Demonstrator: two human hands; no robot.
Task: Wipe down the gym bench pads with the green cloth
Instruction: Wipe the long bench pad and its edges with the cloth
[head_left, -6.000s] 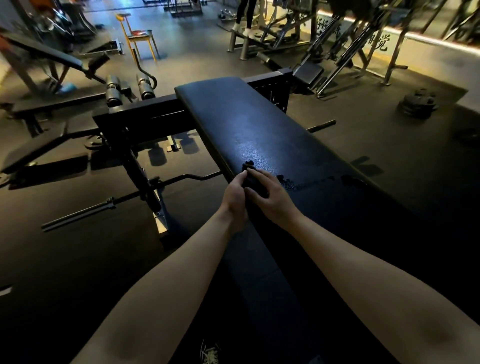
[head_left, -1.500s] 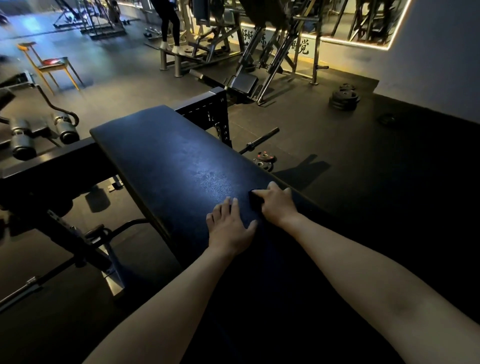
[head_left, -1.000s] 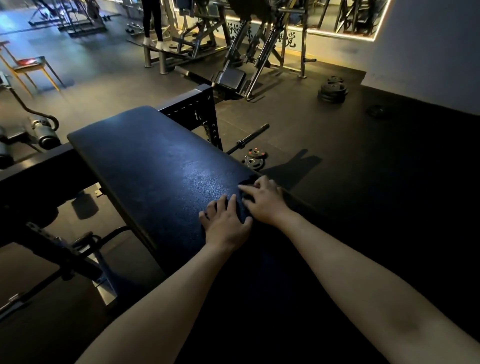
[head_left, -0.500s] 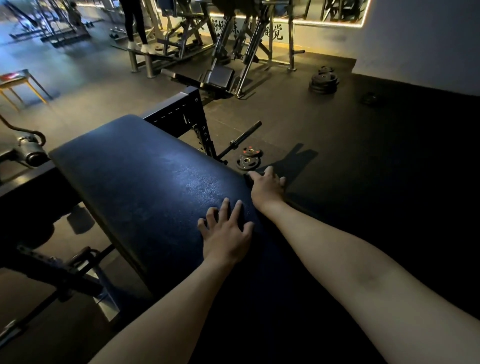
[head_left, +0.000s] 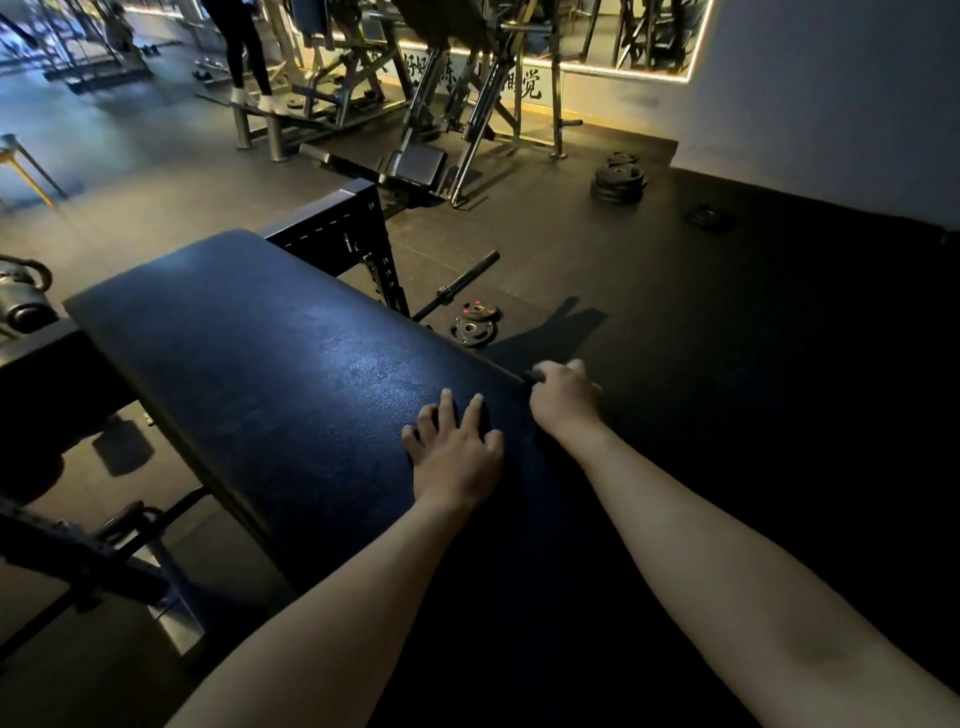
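Note:
A long black bench pad runs from the lower middle up to the left. My left hand lies flat on its top, fingers spread. At the pad's right edge my right hand curls over the side and grips a dark cloth. Only a small dark bit of that cloth shows by the fingers; its colour cannot be made out in the dim light.
A barbell end and small weight plates lie on the floor right of the bench. Stacked plates sit farther back. Machines and a standing person are beyond. A roller pad is at left.
My right hand slid with the cloth from the pad's top to its right edge and over the side. My left hand stayed flat on the pad. The view turned left.

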